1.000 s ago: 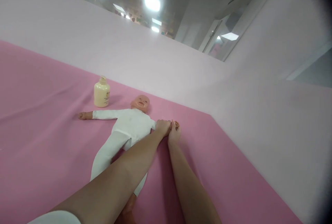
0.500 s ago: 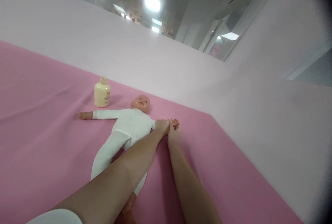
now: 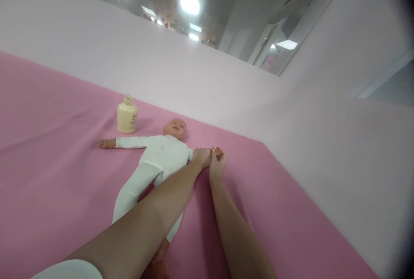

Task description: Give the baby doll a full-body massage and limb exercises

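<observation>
A baby doll (image 3: pixel 163 154) in a white cloth suit lies on its back on the pink mat (image 3: pixel 64 171), its head toward the wall. Its arm on the right side of the view is stretched outward. My left hand (image 3: pixel 202 157) is closed around that arm near the wrist. Just beyond, my right hand (image 3: pixel 217 166) grips the doll's small hand (image 3: pixel 219 153), with the doll's fingers showing past my thumb. My left forearm crosses over the doll's lower body and hides part of its legs. The doll's other arm (image 3: pixel 131 142) reaches out to the left.
A cream pump bottle (image 3: pixel 127 116) stands upright on the mat, above the doll's outstretched left-side arm. A pale wall (image 3: pixel 207 85) runs along the back and bends round on the right. Above it, a glass pane (image 3: pixel 236 11) shows ceiling lights.
Hardly anything differs. My right hand has shifted very slightly at the doll's hand, while my left hand keeps its hold on the arm.
</observation>
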The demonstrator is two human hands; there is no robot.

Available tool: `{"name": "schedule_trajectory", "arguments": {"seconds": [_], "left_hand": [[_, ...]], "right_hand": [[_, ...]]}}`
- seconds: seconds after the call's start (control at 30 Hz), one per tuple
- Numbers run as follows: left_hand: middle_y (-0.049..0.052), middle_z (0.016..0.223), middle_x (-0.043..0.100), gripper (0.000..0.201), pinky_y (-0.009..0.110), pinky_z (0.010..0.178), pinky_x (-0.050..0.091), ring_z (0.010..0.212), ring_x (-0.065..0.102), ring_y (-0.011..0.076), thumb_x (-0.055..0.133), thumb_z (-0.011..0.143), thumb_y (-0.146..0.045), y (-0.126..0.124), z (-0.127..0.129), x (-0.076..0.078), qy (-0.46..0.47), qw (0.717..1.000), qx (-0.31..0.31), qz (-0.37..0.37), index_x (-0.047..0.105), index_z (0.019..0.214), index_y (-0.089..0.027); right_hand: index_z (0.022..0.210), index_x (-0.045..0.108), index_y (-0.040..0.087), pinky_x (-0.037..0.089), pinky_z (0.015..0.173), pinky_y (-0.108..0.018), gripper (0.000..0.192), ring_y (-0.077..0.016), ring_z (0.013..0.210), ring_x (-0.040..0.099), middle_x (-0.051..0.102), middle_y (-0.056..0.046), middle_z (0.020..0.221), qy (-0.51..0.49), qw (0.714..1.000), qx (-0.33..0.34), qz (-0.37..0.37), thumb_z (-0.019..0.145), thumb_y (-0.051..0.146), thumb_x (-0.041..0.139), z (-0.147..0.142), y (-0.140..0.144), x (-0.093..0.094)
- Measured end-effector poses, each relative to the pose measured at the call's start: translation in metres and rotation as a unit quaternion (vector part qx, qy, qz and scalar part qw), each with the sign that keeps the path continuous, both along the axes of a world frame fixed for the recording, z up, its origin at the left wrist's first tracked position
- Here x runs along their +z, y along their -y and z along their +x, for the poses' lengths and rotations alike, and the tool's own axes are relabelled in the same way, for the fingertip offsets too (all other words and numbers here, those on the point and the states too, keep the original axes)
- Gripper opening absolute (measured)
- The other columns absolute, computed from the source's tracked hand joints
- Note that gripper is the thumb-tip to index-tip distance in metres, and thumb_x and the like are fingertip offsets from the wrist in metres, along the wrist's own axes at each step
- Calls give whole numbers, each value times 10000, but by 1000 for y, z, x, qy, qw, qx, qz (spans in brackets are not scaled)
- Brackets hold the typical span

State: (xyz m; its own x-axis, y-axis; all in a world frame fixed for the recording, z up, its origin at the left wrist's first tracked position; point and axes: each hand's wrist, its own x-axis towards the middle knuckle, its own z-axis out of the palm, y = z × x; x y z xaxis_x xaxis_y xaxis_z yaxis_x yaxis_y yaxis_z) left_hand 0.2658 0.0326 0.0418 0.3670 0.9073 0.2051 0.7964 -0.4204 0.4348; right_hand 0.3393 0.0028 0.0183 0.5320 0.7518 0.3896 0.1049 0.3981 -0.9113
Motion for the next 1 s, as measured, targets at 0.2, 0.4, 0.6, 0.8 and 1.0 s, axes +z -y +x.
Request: {"name": "schedule_trajectory", "arguments": {"seconds": [0.2, 0.4, 0.6, 0.8, 1.0], "left_hand": [[110, 1025, 746, 473, 346, 823, 525, 962, 704, 257, 376, 942, -532, 1, -1, 1, 12, 1000, -3, 9, 707, 1084, -226], [122, 959, 751, 508, 328, 800, 525, 915, 709, 250, 362, 944, -537, 2, 1, 1, 20, 1000, -6, 13, 733, 975, -192], [112, 964, 750, 532, 314, 768, 522, 895, 708, 234, 278, 980, -499, 0, 5, 4, 30, 999, -20, 11, 714, 998, -194], [106, 1021, 742, 494, 302, 792, 517, 936, 701, 216, 247, 1000, -417, -1, 4, 4, 33, 999, -24, 4, 678, 1076, -189], [104, 998, 748, 454, 316, 789, 527, 925, 707, 233, 320, 975, -434, 1, 3, 4, 23, 999, -44, 1, 699, 1048, -194]], "right_hand": [[1018, 543, 185, 498, 944, -344, 384, -192, 1041, 643, 665, -84, 1086, 0, 1000, -5, 9, 748, 429, 667, -4, 4, 5], [936, 545, 184, 514, 870, -326, 306, -179, 936, 652, 666, -61, 968, 7, 1000, -20, 4, 789, 438, 629, -4, 6, 7], [984, 553, 178, 494, 892, -324, 337, -193, 1002, 657, 681, -93, 1035, 16, 999, -31, -6, 852, 485, 504, -2, 5, 5], [1100, 596, 188, 476, 919, -307, 366, -184, 1061, 638, 667, -92, 1145, 40, 999, -26, -19, 870, 437, 459, -1, 6, 5], [968, 606, 184, 488, 843, -302, 312, -179, 914, 633, 673, -59, 965, 28, 999, -32, -31, 782, 433, 580, 4, 3, 5]]}}
